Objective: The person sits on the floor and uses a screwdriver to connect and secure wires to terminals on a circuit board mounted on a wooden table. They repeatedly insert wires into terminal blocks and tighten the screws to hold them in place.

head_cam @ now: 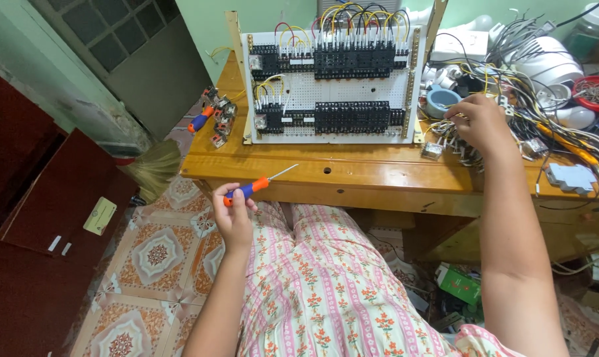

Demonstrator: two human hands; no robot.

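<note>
1. Head view, left side: a screwdriver (256, 184) with an orange-and-blue handle is held in the left hand (233, 213), the grip clenched around the handle. The hand is kept off the table (352, 178), just in front of its near edge above the lap, with the metal tip angled up towards the panel, so the tool appears to be kept ready.
2. Head view, right side: the right hand (481, 122) is laid on the heap of wires (511, 86) at the right of the table. Its fingers are curled down into the strands; whether a wire is pinched cannot be told.
3. Head view, centre: a white wiring board (332, 82) with rows of black blocks is propped upright at the back of the table, facing the person.
4. Head view, left corner: a second screwdriver (200, 121) is left beside small metal parts.
</note>
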